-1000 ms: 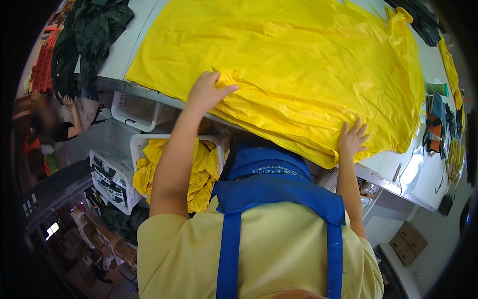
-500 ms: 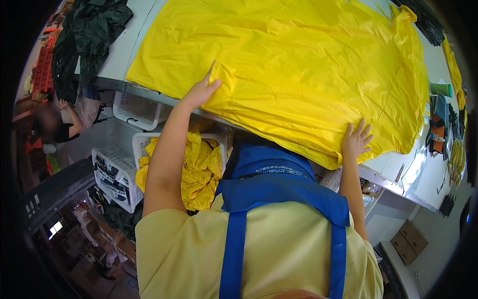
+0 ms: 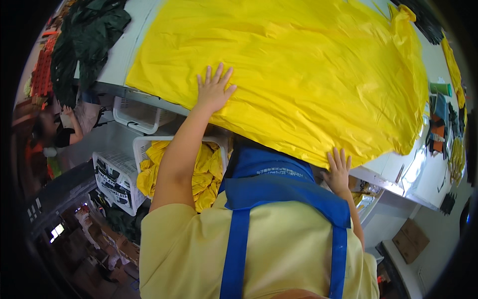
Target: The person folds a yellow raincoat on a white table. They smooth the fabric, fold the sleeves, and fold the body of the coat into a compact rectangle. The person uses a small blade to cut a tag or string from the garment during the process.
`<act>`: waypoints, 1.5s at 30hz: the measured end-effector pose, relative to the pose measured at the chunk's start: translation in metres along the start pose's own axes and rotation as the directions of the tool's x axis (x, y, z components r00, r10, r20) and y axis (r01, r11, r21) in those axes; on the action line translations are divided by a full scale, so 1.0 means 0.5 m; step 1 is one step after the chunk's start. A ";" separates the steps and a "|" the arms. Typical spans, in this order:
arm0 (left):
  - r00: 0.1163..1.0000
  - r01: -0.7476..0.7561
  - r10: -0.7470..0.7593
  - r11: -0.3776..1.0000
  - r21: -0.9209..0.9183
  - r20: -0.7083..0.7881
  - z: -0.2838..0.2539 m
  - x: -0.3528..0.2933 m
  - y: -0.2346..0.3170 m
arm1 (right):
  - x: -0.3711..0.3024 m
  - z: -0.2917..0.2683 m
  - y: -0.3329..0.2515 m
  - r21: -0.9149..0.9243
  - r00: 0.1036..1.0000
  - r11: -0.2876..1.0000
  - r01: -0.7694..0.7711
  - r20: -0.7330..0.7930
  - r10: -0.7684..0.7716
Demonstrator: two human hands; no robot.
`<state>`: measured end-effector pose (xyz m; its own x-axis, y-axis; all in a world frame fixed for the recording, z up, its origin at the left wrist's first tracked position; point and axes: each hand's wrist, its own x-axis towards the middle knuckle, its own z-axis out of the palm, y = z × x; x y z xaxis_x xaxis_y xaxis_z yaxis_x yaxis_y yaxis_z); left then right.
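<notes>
A large yellow sheet of thin, wrinkled fabric [image 3: 298, 65] covers most of the white table and reaches over its near edge. My left hand [image 3: 215, 92] lies flat on the fabric near its front left part, fingers spread. At the front right, my right hand [image 3: 338, 172] rests at the near edge of the fabric, its fingers stretched out on the cloth and its thumb apart. Neither hand grips anything. At the upper right corner the fabric is bunched into a twisted knot-like bit.
A white basket [image 3: 142, 145] of crumpled yellow fabric [image 3: 199, 174] stands below the table's edge, left of me. Dark green cloth [image 3: 89, 42] hangs off the table at far left. Tools and a green roll [image 3: 440, 89] lie at right. A person [image 3: 67, 127] sits far left.
My left hand has let go of a pinched-up fold and flattened onto the fabric, slightly rightward. My right hand has slid toward me to the near edge. The front of the fabric lies smoother.
</notes>
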<state>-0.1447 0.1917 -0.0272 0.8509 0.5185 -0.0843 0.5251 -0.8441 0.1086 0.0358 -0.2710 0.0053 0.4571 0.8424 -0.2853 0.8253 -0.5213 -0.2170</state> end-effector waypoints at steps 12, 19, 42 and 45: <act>0.366 0.591 -0.917 0.100 -0.801 0.156 0.007 -0.082 -0.342 | -0.031 -0.006 0.054 0.039 0.963 0.998 0.039 -0.269 -0.027; 0.583 0.341 -0.741 -0.148 -0.928 0.333 -0.083 -0.158 -0.329 | -0.075 -0.060 0.122 0.447 0.991 0.888 -0.109 -0.018 0.131; 0.996 -0.079 0.089 0.892 -0.445 0.002 -0.013 0.150 -0.035 | 0.384 -0.028 0.171 -0.075 0.780 0.864 -0.497 -0.474 0.408; 0.920 0.307 -0.305 0.951 0.034 0.246 -0.082 0.108 -0.126 | 0.366 -0.032 0.167 -0.079 0.794 0.865 -0.496 -0.444 0.415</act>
<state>-0.1311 0.2786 0.0020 0.6188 0.7011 -0.3542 0.7598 -0.6487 0.0435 0.1938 -0.1581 -0.0500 0.8525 0.5135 0.0980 0.5134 -0.8577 0.0279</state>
